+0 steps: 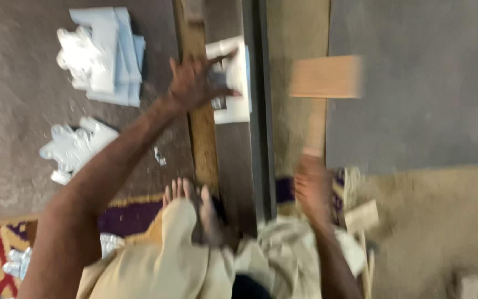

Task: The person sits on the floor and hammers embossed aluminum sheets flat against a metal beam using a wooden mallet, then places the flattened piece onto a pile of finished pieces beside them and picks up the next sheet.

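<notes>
My left hand (197,82) reaches forward with fingers spread and rests on a white moulded block (233,80) that lies across a wooden plank (203,138) and a dark metal rail (261,127). My right hand (312,188) is closed around the handle of a wooden mallet (325,77), whose pale head is raised and blurred to the right of the block. My bare foot (179,190) presses on the near end of the plank.
Stacked white ornamental castings (106,52) lie on the floor at the back left, another ornate one (73,147) nearer. A purple patterned mat (1,249) is at the lower left. Wood offcuts (360,216) sit by my right side. Grey floor (416,83) spreads to the right.
</notes>
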`<state>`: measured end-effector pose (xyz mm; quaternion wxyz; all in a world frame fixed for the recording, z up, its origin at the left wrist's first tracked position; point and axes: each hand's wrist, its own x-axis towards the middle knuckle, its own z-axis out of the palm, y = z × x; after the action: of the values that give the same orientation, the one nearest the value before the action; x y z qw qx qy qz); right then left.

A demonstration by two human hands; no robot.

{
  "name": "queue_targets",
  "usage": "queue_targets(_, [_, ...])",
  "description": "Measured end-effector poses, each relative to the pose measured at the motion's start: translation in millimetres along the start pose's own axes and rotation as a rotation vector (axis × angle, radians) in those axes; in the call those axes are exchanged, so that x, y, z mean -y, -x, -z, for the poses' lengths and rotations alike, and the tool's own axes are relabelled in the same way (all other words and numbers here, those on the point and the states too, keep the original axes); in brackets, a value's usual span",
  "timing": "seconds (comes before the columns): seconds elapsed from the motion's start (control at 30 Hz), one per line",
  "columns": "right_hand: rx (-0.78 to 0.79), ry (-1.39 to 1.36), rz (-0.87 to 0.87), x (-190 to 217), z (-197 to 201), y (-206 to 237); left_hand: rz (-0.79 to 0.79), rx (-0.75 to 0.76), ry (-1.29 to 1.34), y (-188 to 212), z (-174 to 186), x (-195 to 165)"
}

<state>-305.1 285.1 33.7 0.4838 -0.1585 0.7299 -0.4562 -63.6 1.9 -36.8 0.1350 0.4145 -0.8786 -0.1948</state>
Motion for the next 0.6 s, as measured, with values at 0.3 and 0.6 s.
queue_targets(0.3, [0.059,0.175,0.330,26,-33,-24,0.092,0.106,0.257,-3,-18,7])
queue_targets(0.6, [-0.095,-0.572,0.724,53,-13,-36,0.141,0.206,0.175,-1,-17,10])
